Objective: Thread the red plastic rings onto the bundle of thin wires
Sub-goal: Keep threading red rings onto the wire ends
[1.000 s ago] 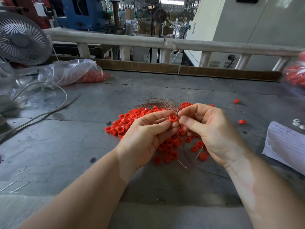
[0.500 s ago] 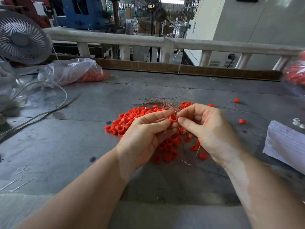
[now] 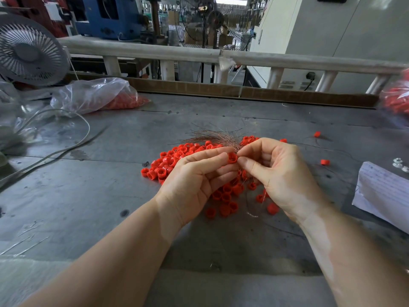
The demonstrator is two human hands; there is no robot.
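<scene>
Two bare forearms are being extended over a grey table [image 3: 66, 196]. The left hand [image 3: 194, 182] is being held with fingers curled, and a single red ring [image 3: 232, 157] is being pinched at its fingertips. The right hand [image 3: 281, 173] is being kept curled too, its thumb and forefinger being pressed together just beside that ring, where the wires [image 3: 217, 137] are being gripped. The wire bundle is being fanned out beyond the hands, away from the person. A heap of loose rings [image 3: 172, 162] is being left under and between both hands. Farther off, a plastic bag [image 3: 95, 96] and a fan [image 3: 28, 52] are being kept at the left.
</scene>
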